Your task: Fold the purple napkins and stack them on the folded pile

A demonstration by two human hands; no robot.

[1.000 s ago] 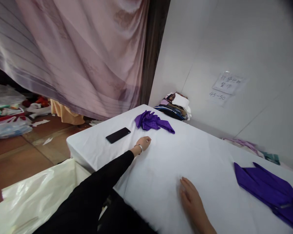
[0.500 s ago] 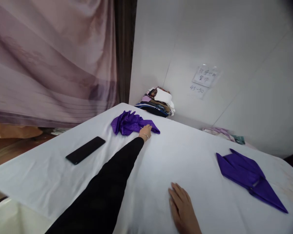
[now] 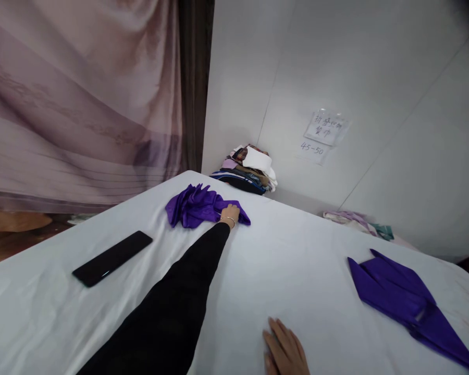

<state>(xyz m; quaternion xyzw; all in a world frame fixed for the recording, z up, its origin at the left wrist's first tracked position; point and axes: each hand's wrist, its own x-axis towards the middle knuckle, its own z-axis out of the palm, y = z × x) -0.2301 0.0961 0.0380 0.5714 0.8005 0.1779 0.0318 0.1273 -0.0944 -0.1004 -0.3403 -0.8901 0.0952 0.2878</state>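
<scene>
At the far end of the white-covered table, my left hand (image 3: 230,213) is stretched out over a crumpled purple cloth napkin (image 3: 193,207). Its fingers are curled down on the napkin's right part, closed on the fabric; the fingertips are hidden. A bracelet circles the wrist, below a black sleeve. My right hand (image 3: 286,348) rests palm down on the tablecloth (image 3: 254,281) near the front, fingers stretched out and holding nothing. To its right lies a second purple napkin (image 3: 400,297), folded into a flat shape with pointed ends.
A black phone (image 3: 113,258) lies on the left of the table. Behind the far edge is a pile of folded cloths (image 3: 246,169), with more cloths (image 3: 355,223) farther right. A curtain (image 3: 82,104) hangs at left; handwritten paper signs (image 3: 323,130) are on the wall.
My left hand has curled its fingers onto the crumpled napkin. The view has shifted slightly, so the phone sits farther left and the right hand lower in the picture.
</scene>
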